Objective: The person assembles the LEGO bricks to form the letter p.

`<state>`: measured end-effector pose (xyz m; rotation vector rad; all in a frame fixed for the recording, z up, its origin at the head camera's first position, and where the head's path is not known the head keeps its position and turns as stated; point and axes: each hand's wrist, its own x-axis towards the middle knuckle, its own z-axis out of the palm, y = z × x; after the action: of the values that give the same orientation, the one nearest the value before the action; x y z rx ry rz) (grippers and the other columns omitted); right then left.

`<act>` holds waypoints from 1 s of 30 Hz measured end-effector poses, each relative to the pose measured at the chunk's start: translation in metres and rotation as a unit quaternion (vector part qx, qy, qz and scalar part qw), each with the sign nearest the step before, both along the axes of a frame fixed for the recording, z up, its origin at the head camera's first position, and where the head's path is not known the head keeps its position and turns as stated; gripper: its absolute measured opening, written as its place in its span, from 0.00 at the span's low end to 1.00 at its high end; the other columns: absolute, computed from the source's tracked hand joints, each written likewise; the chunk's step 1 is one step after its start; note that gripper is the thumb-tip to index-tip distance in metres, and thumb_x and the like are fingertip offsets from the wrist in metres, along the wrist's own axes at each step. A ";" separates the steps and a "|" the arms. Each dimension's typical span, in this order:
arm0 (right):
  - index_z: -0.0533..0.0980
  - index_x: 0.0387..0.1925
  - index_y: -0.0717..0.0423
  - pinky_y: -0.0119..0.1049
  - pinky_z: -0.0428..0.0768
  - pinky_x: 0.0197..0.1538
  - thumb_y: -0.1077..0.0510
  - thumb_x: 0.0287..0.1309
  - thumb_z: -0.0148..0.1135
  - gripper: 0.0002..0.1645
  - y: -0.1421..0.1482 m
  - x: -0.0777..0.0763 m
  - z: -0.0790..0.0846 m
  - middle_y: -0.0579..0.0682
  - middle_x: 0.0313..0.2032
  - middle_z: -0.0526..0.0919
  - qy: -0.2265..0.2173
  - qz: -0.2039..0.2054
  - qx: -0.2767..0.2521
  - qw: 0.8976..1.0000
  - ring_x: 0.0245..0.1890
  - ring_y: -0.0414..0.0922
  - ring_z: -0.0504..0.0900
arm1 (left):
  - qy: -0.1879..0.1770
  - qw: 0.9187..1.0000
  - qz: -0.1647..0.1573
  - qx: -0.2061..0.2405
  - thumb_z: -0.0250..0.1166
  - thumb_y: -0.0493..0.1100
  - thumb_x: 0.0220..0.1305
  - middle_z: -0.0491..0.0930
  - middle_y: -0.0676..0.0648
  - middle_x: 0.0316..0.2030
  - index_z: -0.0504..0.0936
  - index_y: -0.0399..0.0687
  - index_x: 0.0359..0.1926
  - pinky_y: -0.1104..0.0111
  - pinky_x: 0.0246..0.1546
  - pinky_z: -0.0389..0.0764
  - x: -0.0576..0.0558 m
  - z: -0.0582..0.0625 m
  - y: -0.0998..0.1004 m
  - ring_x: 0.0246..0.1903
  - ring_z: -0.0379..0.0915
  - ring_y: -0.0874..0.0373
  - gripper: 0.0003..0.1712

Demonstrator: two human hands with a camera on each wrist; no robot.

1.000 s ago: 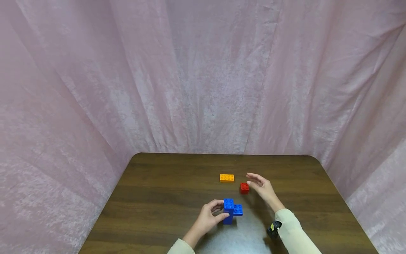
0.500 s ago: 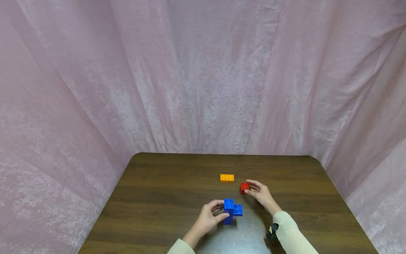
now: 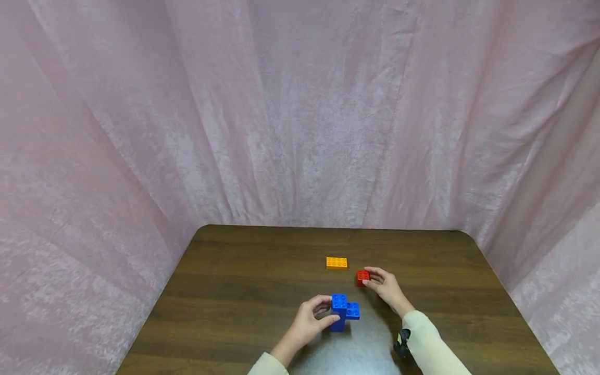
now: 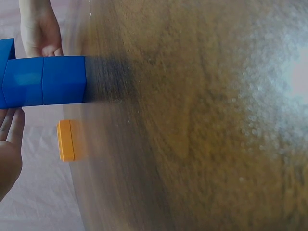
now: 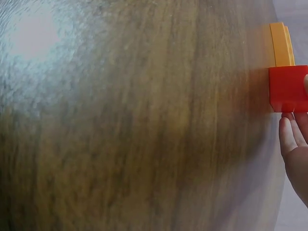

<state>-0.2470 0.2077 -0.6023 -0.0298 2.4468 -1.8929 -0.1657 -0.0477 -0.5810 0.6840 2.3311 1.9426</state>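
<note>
Hands: two; red brick: one

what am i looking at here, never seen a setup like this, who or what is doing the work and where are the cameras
There's no robot here, just a person's two bare hands at a wooden table. The wide picture comes from a camera worn on the head, looking forward and down. The two close ones come from cameras on the left and right wrists. The left hand holds some joined blue bricks, with one brick jutting out to the side. The right hand grips a small red brick. Farther back, a flat orange brick lies untouched. Behind everything hangs a pinkish curtain.
</note>
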 end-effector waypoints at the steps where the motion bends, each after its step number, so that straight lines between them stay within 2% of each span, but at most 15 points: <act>1: 0.71 0.58 0.69 0.36 0.81 0.52 0.70 0.57 0.63 0.26 0.000 0.000 0.000 0.69 0.56 0.74 -0.001 -0.002 0.000 1.000 0.56 0.62 0.74 | 0.002 1.000 -0.001 0.000 0.71 0.36 0.56 0.82 0.39 0.44 0.79 0.36 0.48 0.62 0.51 0.80 0.000 -0.001 0.000 0.46 0.79 0.51 0.18; 6: 0.72 0.57 0.68 0.37 0.81 0.52 0.69 0.57 0.64 0.25 0.001 0.001 0.000 0.68 0.55 0.75 -0.001 -0.004 0.003 1.000 0.55 0.62 0.75 | 0.003 1.000 0.000 0.001 0.71 0.36 0.56 0.82 0.39 0.44 0.79 0.36 0.48 0.59 0.51 0.80 0.001 -0.001 0.000 0.46 0.80 0.50 0.18; 10: 0.73 0.56 0.68 0.37 0.81 0.53 0.68 0.57 0.65 0.25 0.002 0.001 0.004 0.68 0.55 0.75 0.009 -0.005 0.007 1.000 0.55 0.61 0.75 | -0.001 1.000 0.006 -0.007 0.70 0.32 0.56 0.82 0.37 0.44 0.78 0.33 0.48 0.56 0.51 0.80 0.003 0.003 0.001 0.46 0.79 0.46 0.18; 12: 0.73 0.56 0.68 0.38 0.81 0.53 0.67 0.57 0.65 0.24 0.003 0.001 0.007 0.68 0.54 0.76 0.017 -0.004 0.009 1.000 0.55 0.61 0.76 | -0.004 1.000 0.006 -0.008 0.69 0.30 0.56 0.81 0.35 0.43 0.78 0.31 0.48 0.54 0.51 0.79 0.005 0.009 0.002 0.46 0.79 0.42 0.18; 18: 0.73 0.56 0.68 0.37 0.80 0.54 0.64 0.58 0.65 0.24 0.005 0.002 0.019 0.68 0.54 0.76 0.039 0.004 0.005 0.999 0.56 0.61 0.75 | -0.008 1.000 -0.002 -0.001 0.68 0.29 0.56 0.80 0.32 0.43 0.77 0.28 0.47 0.50 0.51 0.78 0.014 0.037 0.001 0.45 0.78 0.38 0.17; 20: 0.73 0.55 0.69 0.35 0.80 0.54 0.65 0.57 0.66 0.25 0.005 0.002 0.024 0.68 0.53 0.77 0.049 0.007 0.002 0.999 0.55 0.61 0.76 | -0.009 1.000 -0.003 0.000 0.68 0.29 0.57 0.80 0.32 0.43 0.77 0.28 0.47 0.50 0.51 0.77 0.015 0.041 0.000 0.45 0.78 0.38 0.16; 23: 0.74 0.54 0.70 0.32 0.80 0.52 0.65 0.55 0.68 0.25 0.005 0.002 0.030 0.68 0.51 0.78 0.066 0.013 -0.002 0.998 0.52 0.59 0.78 | -0.012 1.000 -0.002 -0.001 0.68 0.30 0.57 0.80 0.32 0.43 0.77 0.28 0.46 0.49 0.51 0.77 0.014 0.038 0.000 0.45 0.78 0.38 0.16; 30: 0.75 0.53 0.69 0.24 0.79 0.49 0.65 0.55 0.68 0.24 0.003 0.008 0.046 0.67 0.49 0.80 0.083 0.029 -0.010 0.996 0.48 0.51 0.81 | -0.009 1.000 0.006 -0.010 0.69 0.31 0.57 0.81 0.36 0.44 0.78 0.33 0.48 0.54 0.51 0.79 0.003 0.008 0.001 0.46 0.79 0.44 0.17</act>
<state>-0.2392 0.2106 -0.5564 -0.2682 2.5000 -1.9634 -0.1623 -0.0466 -0.5728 0.6510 2.3471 1.9184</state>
